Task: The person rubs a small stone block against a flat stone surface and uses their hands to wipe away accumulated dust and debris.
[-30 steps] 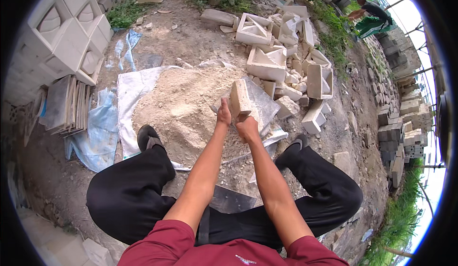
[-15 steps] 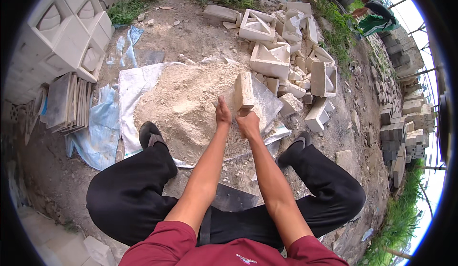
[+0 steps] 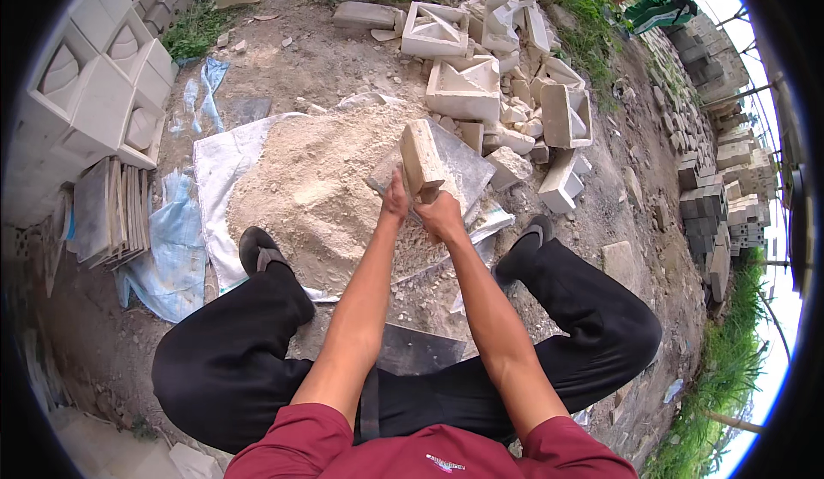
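In my right hand (image 3: 441, 215) is the short handle of a block-headed mallet (image 3: 421, 157), its long tan head tilted up and coated with dust. My left hand (image 3: 395, 200) is close to the left side of the mallet head, with fingers stretched upward; whether it touches the head is hard to tell. Beneath and behind both lies a flat grey plate (image 3: 468, 166), partly hidden by the mallet. It rests on a heap of pale, crumbly sand (image 3: 305, 183) spread over a white woven sack (image 3: 212, 170).
Broken pale hollow blocks (image 3: 463, 88) and rubble are piled beyond the plate at right. Thin boards (image 3: 112, 209) lean at left beside a blue sheet (image 3: 176, 251), below stacked pale blocks (image 3: 107, 71). A dark plate (image 3: 421, 348) lies between my legs. Another person (image 3: 665, 3) is at far right.
The mallet head has come nearer and tilts more to the left. More of the grey plate shows left of it. The whole scene has shifted slightly left in view.
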`<state>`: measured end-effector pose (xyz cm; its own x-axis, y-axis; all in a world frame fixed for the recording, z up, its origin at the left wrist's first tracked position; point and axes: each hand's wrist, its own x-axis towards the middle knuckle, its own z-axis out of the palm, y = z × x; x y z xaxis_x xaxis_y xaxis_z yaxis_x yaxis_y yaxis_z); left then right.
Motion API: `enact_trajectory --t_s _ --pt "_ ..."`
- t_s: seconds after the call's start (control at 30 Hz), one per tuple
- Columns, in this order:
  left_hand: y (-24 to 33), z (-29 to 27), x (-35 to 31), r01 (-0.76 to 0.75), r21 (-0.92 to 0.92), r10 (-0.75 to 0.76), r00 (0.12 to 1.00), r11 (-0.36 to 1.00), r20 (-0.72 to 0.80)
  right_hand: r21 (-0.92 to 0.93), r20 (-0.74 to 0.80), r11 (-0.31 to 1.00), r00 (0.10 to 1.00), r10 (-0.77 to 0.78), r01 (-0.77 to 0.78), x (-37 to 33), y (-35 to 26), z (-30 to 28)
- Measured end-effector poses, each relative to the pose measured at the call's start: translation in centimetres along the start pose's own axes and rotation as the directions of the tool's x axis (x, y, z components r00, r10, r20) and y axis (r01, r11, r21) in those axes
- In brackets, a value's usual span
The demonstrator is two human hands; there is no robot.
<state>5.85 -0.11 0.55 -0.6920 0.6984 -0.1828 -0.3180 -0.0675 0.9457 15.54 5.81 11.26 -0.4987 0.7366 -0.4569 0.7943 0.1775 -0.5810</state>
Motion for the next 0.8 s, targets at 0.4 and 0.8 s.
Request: enact_trajectory --t_s 0.4,0.8 --pt "-1.1 -0.7 1.1 0.082 0.006 -0.082 0.995 0.997 0.06 0.008 -0.084 0.999 0.996 -0.042 0.043 1.0 -0.4 0.2" --pt "0.3 -0.3 1.2 0.11 0.089 -0.113 0.993 0.99 0.031 0.007 -0.02 0.999 0.999 0.033 -0.033 1.6 -0.5 -1.2"
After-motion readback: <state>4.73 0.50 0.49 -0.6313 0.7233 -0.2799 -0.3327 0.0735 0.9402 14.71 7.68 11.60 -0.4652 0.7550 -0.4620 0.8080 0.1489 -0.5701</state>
